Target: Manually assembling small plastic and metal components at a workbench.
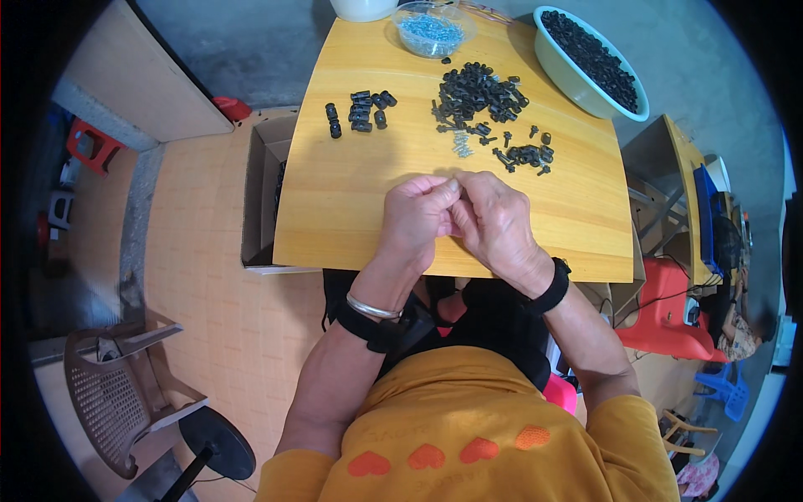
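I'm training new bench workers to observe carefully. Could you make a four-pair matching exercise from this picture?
Column one
1. Pale green plastic tub
2. Clear round plastic bowl
3. Small silvery metal pieces
4. Bare left hand

Column two
A. Fingertips close to those of the bare right hand
B. Holding shiny bluish pieces
C. At the far right corner of the yellow wooden table
D. Loose, just nearside of the big heap of black parts

Pairs: 1-C, 2-B, 3-D, 4-A

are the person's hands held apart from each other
No, the left hand and right hand meet at the fingers over the table.
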